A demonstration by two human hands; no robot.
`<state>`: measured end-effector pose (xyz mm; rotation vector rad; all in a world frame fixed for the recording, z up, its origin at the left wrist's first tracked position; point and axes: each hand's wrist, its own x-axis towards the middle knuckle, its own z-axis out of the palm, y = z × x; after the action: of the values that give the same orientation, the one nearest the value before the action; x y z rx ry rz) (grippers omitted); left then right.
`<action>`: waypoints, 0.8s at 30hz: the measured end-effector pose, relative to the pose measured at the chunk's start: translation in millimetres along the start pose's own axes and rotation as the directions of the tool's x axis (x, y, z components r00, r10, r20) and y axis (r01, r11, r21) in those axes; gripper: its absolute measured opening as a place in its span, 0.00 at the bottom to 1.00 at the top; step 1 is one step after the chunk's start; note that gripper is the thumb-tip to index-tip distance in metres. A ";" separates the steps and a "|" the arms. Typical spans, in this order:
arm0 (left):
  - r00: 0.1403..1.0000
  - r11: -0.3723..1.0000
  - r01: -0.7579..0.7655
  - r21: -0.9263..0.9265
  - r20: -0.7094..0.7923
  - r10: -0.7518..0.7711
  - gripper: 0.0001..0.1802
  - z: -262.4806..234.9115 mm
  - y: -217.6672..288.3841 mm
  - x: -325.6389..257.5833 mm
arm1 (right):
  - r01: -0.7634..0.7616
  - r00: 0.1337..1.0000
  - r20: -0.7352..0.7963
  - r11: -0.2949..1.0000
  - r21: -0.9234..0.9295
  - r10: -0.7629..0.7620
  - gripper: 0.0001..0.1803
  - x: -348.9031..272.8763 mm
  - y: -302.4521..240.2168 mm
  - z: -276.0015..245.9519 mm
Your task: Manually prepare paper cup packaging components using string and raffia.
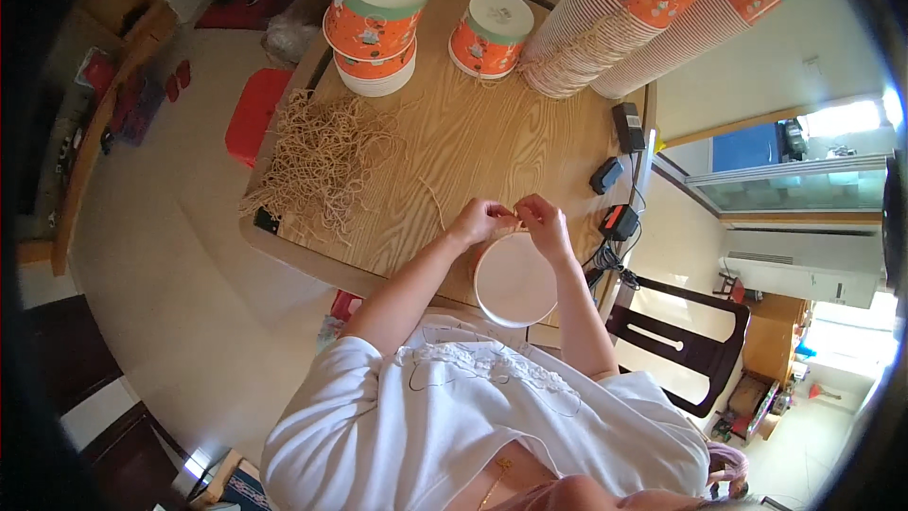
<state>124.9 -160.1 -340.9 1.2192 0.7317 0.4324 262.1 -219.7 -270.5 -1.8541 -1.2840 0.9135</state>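
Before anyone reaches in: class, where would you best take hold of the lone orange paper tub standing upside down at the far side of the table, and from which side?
Grip the orange tub around its side wall, coming from above. It stands inverted, white base up, so the wall widens downward. Its near side is open table; the leaning cup stacks crowd its right.

Stacked orange paper cups [653,19], lidded tubs [378,19], perhaps chargers [619,180], black chair [686,341].

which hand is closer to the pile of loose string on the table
Left. The left hand is at the far rim of the white paper cup, on the side toward the string pile. The right hand is beside it, farther from the pile.
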 end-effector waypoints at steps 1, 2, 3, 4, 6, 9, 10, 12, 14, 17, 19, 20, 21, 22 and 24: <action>1.000 1.000 0.025 -0.007 -0.003 -0.025 0.11 3.3 2.0 -0.9 | -0.002 1.000 0.000 0.998 0.057 0.003 0.06 -0.2 5.5 -0.2; 0.999 0.999 0.050 -0.013 -0.006 -0.050 0.10 6.5 4.1 -2.2 | 0.001 1.000 0.001 0.999 0.052 -0.001 0.06 -1.4 11.0 -1.5; 0.999 0.999 0.044 -0.014 -0.013 -0.045 0.10 7.7 5.3 -4.6 | -0.061 0.998 0.001 0.994 0.089 0.061 0.06 -2.0 13.5 -1.3; 0.997 0.999 0.041 -0.007 -0.058 -0.041 0.10 9.0 6.4 -7.3 | -0.123 0.992 0.003 0.984 0.126 0.124 0.06 -1.2 16.2 -1.3; 0.993 0.999 0.036 0.001 -0.109 -0.036 0.10 8.0 6.0 -8.3 | -0.127 0.992 0.016 0.979 0.157 0.126 0.06 1.9 18.1 -2.1; 0.993 0.998 0.061 -0.007 -0.102 -0.061 0.09 4.6 2.7 -7.3 | -0.126 0.992 0.062 0.955 0.268 0.113 0.07 5.6 8.1 -6.5; 0.993 0.998 0.059 -0.016 -0.100 -0.060 0.09 4.4 3.3 -7.3 | -0.119 0.991 0.092 0.932 0.343 0.092 0.08 6.5 1.3 -8.6; 0.994 0.998 0.057 -0.022 -0.097 -0.059 0.08 4.4 -0.9 -5.7 | -0.106 0.981 0.188 0.936 0.335 0.044 0.09 9.2 -6.4 -12.4; 0.993 0.997 -0.071 0.042 -0.094 0.075 0.07 3.9 -10.2 -2.6 | -0.091 0.960 0.281 0.940 0.328 -0.005 0.10 13.5 -6.6 -14.6; 0.994 0.996 -0.059 0.066 -0.084 0.065 0.06 6.0 -0.7 -5.1 | -0.138 0.924 0.380 0.961 0.241 0.037 0.09 21.3 0.6 -21.0; 0.993 0.995 -0.068 0.070 -0.090 0.074 0.06 3.0 -3.1 -6.6 | -0.104 0.940 0.328 0.994 0.011 0.095 0.06 24.3 -9.1 -24.3; 0.992 0.994 -0.077 0.072 -0.094 0.083 0.07 1.3 -4.2 -7.3 | -0.102 0.940 0.329 0.995 0.012 0.092 0.06 25.2 -8.6 -24.1; 0.992 0.994 -0.079 0.072 -0.089 0.085 0.07 1.1 -0.6 -7.4 | -0.105 0.941 0.325 0.994 0.025 0.092 0.06 25.8 -7.1 -25.6; 0.995 0.995 -0.060 0.082 -0.074 0.066 0.07 0.9 3.0 -7.8 | -0.109 0.942 0.322 0.993 0.036 0.091 0.05 26.2 -5.9 -27.4; 0.997 0.995 -0.044 0.092 -0.058 0.049 0.08 1.6 6.6 -7.6 | -0.083 0.931 0.358 0.996 0.012 0.073 0.05 26.4 -7.0 -30.5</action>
<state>121.3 -164.2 -332.3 1.3148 0.7828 0.4808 291.7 -197.1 -253.2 -1.7818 -1.4079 1.3536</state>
